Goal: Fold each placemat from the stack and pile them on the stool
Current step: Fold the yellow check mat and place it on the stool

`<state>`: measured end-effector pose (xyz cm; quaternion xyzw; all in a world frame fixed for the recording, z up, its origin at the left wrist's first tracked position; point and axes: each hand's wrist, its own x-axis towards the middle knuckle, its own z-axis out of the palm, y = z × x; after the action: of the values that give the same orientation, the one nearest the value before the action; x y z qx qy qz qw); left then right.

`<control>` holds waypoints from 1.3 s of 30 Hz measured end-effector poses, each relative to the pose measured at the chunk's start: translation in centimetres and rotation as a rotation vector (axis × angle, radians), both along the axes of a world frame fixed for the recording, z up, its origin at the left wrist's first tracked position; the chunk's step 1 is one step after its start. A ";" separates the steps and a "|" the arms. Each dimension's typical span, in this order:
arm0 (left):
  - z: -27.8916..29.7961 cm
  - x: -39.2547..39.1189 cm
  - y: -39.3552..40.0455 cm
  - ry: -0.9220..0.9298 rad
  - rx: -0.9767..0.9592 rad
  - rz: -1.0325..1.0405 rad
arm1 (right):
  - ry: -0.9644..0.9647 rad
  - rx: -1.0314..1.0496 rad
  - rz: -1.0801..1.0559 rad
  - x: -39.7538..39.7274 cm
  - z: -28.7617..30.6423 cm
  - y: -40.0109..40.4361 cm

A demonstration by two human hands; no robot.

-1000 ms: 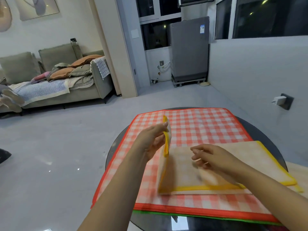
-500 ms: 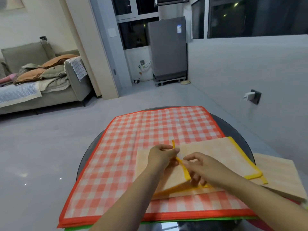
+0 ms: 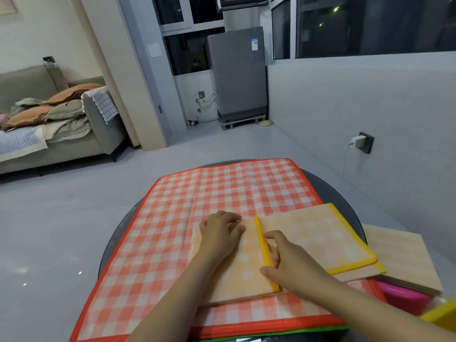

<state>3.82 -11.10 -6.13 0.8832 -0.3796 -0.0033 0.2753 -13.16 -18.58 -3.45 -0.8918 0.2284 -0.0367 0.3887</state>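
Here we count two hands, both resting on one yellow-edged placemat (image 3: 308, 233) that lies folded on the stack. Our left hand (image 3: 220, 233) lies palm down on the folded-over flap, fingers together and nearly flat, pressing the cloth and gripping nothing. Our right hand (image 3: 288, 262) sits just right of the yellow border strip (image 3: 262, 245) that runs across the middle of the mat; its fingers are curled loosely, tips touching the strip, thumb spread toward us, and it pinches nothing that we can see.

Beneath this mat lies one red-checked placemat (image 3: 197, 198), spread open and flat, its far corners overhanging the round dark table (image 3: 345, 193). Below its near edge we see one thin green edge (image 3: 271, 336), so at least one more mat lies under it; how many more we cannot tell.

To the right, touching the table's side, stands one light wooden surface (image 3: 407, 255), bare on top. Near its front corner we see something pink (image 3: 404, 296) and a blurred yellow shape (image 3: 441, 314), too unclear to name.

Beyond, we count one sofa (image 3: 61, 124) heaped with cloths, one grey appliance (image 3: 238, 72), and one charger (image 3: 357, 141) plugged into the wall.
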 end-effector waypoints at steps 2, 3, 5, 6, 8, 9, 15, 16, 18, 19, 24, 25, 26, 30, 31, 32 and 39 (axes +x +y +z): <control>0.1 0.2 -0.2 -0.002 0.038 -0.012 | 0.003 -0.011 0.009 0.0 -0.2 0.0; 0.3 0.2 -0.2 0.005 0.054 -0.010 | 0.005 -0.019 0.012 0.0 -0.3 0.0; 0.7 0.2 -0.2 0.043 0.081 0.009 | 0.011 -0.040 0.022 0.1 -0.6 -0.1; 1.0 0.3 -0.2 0.062 0.091 0.026 | 0.014 -0.053 0.025 0.2 -0.7 -0.2; 1.6 0.4 0.2 0.105 0.090 0.063 | 0.027 -0.086 0.032 0.4 -0.7 -0.4; 1.9 0.5 0.6 0.130 0.085 0.086 | 0.038 -0.100 0.027 0.6 -0.7 -0.7; 3.3 0.6 3.8 0.230 0.215 0.208 | 0.031 -0.156 -0.072 2.7 -1.5 -3.5; 3.5 0.7 4.4 0.238 0.252 0.211 | 0.013 -0.159 -0.074 3.1 -1.4 -3.8; 3.8 0.7 5.5 0.240 0.320 0.203 | -0.018 -0.151 -0.051 3.7 -1.0 -4.0; 3.9 0.6 6.0 0.236 0.340 0.199 | -0.039 -0.135 -0.044 4.0 -1.0 -3.9; 4.1 0.0 8.0 0.200 0.457 0.205 | -0.131 -0.250 0.016 5.5 -1.0 -2.7; 4.0 -0.2 8.3 0.155 0.468 0.210 | -0.143 -0.304 0.029 5.6 -1.0 -2.5; 3.8 -0.4 8.6 0.103 0.459 0.218 | -0.153 -0.361 0.032 5.6 -1.0 -2.3; 2.5 -2.7 9.3 -0.084 0.235 -0.010 | -0.165 -0.545 0.071 4.4 -0.8 -1.0; 2.1 -3.5 9.2 -0.146 0.257 -0.092 | -0.140 -0.567 0.096 3.9 -1.0 -0.4; 1.5 -4.0 9.0 -0.182 0.284 -0.164 | -0.102 -0.579 0.126 3.6 -1.1 0.3; -1.1 -4.4 8.5 -0.093 0.423 -0.136 | 0.138 -0.609 0.250 2.4 -3.1 1.6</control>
<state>-0.60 -2.61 -7.23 0.8930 -0.4412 -0.0607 0.0651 -10.76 -17.01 -6.55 -0.9885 0.1216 0.0052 0.0895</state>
